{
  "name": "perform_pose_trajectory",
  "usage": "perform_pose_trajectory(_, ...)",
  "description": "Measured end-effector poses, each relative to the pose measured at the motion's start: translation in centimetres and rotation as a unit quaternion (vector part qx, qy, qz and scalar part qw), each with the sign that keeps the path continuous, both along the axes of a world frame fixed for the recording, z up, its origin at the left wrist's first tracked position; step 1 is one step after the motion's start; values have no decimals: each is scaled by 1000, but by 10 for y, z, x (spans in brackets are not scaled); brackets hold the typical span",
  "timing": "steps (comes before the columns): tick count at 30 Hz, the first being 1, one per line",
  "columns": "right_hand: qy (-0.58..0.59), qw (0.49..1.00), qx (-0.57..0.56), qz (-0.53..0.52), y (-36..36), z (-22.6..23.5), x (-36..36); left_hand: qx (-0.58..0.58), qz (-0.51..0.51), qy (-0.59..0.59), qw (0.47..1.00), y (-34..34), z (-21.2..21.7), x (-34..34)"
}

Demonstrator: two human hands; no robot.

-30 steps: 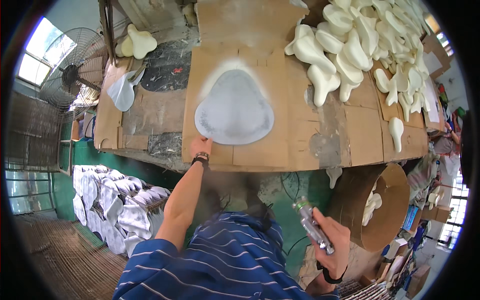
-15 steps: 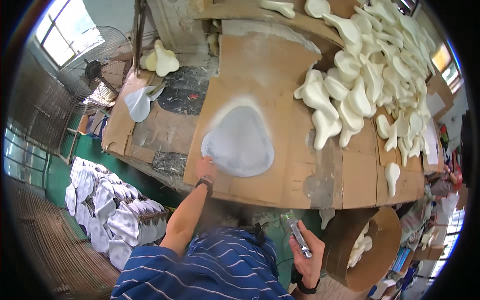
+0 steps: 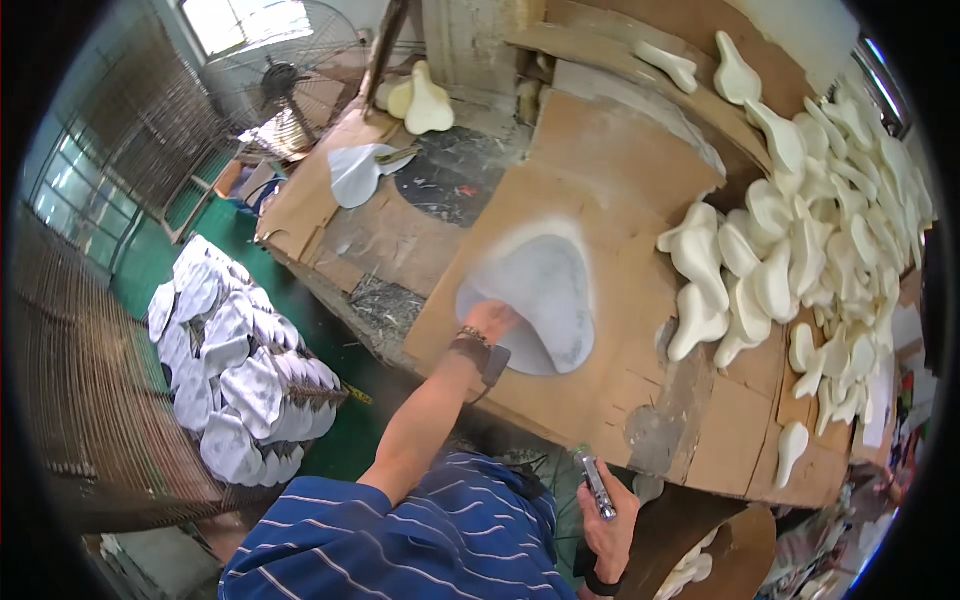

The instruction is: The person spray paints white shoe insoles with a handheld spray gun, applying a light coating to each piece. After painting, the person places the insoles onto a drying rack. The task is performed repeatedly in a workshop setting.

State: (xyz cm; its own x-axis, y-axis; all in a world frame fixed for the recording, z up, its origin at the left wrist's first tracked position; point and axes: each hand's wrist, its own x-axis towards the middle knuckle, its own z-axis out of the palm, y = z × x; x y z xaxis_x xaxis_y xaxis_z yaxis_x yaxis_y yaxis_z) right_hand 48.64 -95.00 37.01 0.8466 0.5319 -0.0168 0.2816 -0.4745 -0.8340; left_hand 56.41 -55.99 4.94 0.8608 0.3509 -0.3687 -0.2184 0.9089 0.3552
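Note:
A grey, rounded-triangular fabric sheet lies on the cardboard-covered table in front of me, ringed by pale spray haze. My left hand has its fingers closed on the sheet's near left edge, which is lifted and curled. A second grey sheet shows flat beneath it. The fingertips are partly hidden by the hand. Low at the right, off the table's front edge, my right hand is wrapped around a small metal spray gun whose nozzle points up toward the table.
Cream saddle-shaped foam pads are heaped on the table's right side. A rack of grey-white covers stands on the floor at left. At back left are a loose cover, a foam pad and a fan. A cardboard drum stands lower right.
My left hand has moved inward over the sheet and raised its near left edge, exposing the one below. The whole view has turned and shifted; my right hand still holds the spray gun.

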Motion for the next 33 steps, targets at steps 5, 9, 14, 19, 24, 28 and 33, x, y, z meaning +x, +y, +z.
perform_pose_trajectory(5, 90, 996, 20, 9, 14, -6, 0, -57, 54, -168, 983, -15, 102, 27)
perform_pose_trajectory(9, 15, 994, -49, 95, 28, 10, 5, -56, 129, -196, 971, -24, 236, 21)
perform_pose_trajectory(14, 42, 975, -84, 201, 46, -14, 24, -13, 191, -299, 935, 6, 309, -41)
perform_pose_trajectory(19, -19, 970, -52, 235, 87, -44, 37, 89, 321, -222, 917, 29, 336, -151)
perform_pose_trajectory(24, 60, 970, -103, 214, 144, -61, 49, 109, 413, -177, 887, 43, 297, -253)
perform_pose_trajectory(28, -65, 973, -146, 164, 220, -121, 60, 90, 479, -135, 863, 55, 256, -326)
perform_pose_trajectory(33, -303, 894, -305, 128, 292, -239, 82, 77, 533, -64, 840, 87, 218, -375)
